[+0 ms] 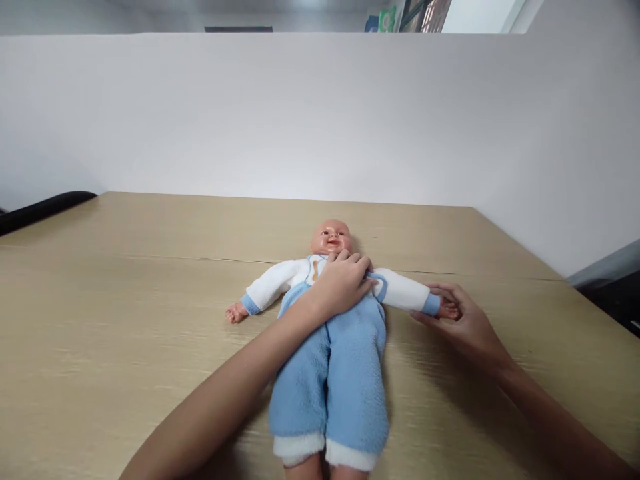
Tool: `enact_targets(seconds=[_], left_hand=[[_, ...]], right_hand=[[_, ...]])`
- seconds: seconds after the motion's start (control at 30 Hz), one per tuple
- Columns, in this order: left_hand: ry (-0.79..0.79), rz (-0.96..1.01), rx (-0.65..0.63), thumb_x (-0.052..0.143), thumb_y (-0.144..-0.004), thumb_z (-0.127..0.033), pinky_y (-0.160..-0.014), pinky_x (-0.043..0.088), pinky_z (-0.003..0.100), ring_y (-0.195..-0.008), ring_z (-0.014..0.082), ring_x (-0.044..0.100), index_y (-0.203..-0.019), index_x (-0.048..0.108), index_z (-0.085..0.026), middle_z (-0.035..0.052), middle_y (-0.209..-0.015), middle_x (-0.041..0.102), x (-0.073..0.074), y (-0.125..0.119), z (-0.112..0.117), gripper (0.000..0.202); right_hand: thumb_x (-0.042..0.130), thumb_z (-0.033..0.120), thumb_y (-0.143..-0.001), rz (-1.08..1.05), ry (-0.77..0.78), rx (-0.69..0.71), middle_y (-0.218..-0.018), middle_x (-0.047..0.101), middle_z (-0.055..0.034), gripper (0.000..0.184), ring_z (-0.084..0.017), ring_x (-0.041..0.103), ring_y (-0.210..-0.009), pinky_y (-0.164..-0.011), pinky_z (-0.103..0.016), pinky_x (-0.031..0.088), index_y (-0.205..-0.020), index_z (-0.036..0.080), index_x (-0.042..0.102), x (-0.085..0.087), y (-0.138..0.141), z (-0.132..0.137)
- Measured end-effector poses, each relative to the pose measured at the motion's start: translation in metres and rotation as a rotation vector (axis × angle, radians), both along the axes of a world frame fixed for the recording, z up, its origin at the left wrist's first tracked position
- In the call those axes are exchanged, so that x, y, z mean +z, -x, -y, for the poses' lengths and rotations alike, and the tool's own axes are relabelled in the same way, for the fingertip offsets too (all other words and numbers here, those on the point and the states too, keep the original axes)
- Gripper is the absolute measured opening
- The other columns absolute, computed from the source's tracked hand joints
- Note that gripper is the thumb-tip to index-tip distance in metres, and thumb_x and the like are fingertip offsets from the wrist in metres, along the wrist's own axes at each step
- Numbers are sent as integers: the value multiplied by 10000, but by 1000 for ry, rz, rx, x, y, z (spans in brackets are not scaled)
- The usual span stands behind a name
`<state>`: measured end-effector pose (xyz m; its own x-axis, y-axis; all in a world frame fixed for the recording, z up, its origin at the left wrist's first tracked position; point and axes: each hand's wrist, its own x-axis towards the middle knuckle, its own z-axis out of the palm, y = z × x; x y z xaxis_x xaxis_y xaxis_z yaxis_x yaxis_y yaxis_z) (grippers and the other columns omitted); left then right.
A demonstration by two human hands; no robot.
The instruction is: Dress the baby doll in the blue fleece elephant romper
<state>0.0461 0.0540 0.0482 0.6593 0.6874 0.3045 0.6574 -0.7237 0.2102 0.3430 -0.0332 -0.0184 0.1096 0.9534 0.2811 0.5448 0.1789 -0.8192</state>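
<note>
A baby doll (pixel 350 353) in light blue fleece overalls with white cuffs and white sleeves lies face up, its head away from me. Across its chest rests my left hand (pixel 345 283), the fingers curled over the front of the clothes below the chin and the thumb near the shoulder seam. My right hand (pixel 463 320) is closed around the end of the doll's sleeve (pixel 407 291) on the right, fingers behind the blue cuff and thumb below it. The doll's other arm (pixel 273 287) lies stretched out to the left, untouched. Its feet are out of frame.
The doll lies on a wooden tabletop (pixel 125 320) with a seam running across it. A white partition (pixel 250 120) rises behind the table. A black curved object (pixel 50 208) is at the left edge, and a dark object (pixel 615 293) at the right.
</note>
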Motion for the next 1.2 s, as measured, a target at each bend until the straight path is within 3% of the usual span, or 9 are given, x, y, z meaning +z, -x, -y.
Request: enact_targets(seconds=[0.17,0.27,0.47,0.63,0.8,0.9,1.0,1.1,1.2], left_hand=[[30,206,-168,508,-1149,-460,-942,467,402,-1062,262,680,-1191,668,-224,71,-1140,771,-2,7,1,288],[15,289,-215,500,-1151,-469,-919,473,366,-1037,239,687,-1193,681,-227,65,-1058,751,1,10,7,306],[-169,310,-244,449,-1161,-441,-925,482,377,-1033,236,655,-1250,726,-217,105,-1112,720,-2,16,14,367],[-244,374,-213,501,-1134,-422,-889,486,390,-956,230,629,-1177,751,-212,102,-1068,719,-5,18,15,329],[13,515,-205,637,-1044,-395,-856,482,362,-937,219,617,-1072,734,-212,70,-994,679,10,14,9,208],[357,613,-201,695,-980,-358,-830,475,327,-903,192,617,-969,690,-202,27,-937,668,18,11,-2,157],[631,628,-141,706,-975,-489,-799,465,316,-879,186,619,-922,654,-194,6,-900,665,15,9,-14,305],[571,581,-86,703,-961,-594,-764,437,321,-851,187,592,-905,635,-196,-1,-877,634,6,8,-20,407],[421,479,-24,646,-1005,-523,-736,404,337,-820,195,579,-879,601,-205,14,-865,640,-1,5,-20,344]], right_hand=[[979,548,-743,-378,-17,54,-1323,741,-115,619,-344,719,-1227,-1087,-503,612,-1218,296,673,16,23,-23],[964,516,-771,-477,-54,126,-1388,712,-85,605,-318,657,-1369,-1198,-481,541,-1243,288,664,22,48,-45],[921,431,-807,-401,-57,287,-1368,703,-78,591,-293,702,-1235,-1048,-413,604,-1331,310,678,9,87,-67],[823,506,-905,-244,-84,342,-1385,632,-88,468,-305,668,-1202,-1032,-444,601,-1319,314,718,0,88,-59],[559,515,-1085,-121,-150,428,-1321,597,-103,328,-323,601,-1249,-1103,-488,525,-1273,309,731,7,86,-42],[600,503,-1069,-89,-201,417,-1272,596,-100,266,-316,594,-1203,-1085,-484,513,-1182,307,739,11,94,-34],[630,512,-1060,-148,-169,306,-1177,632,-84,247,-300,605,-1161,-1086,-466,508,-1032,300,754,10,106,-29],[629,548,-1044,-469,-4,249,-1117,684,-61,271,-289,646,-1144,-1079,-457,535,-996,299,724,6,114,-30],[609,585,-1009,-740,164,221,-1011,690,-46,296,-275,688,-1011,-986,-444,594,-987,293,651,0,114,-36]])
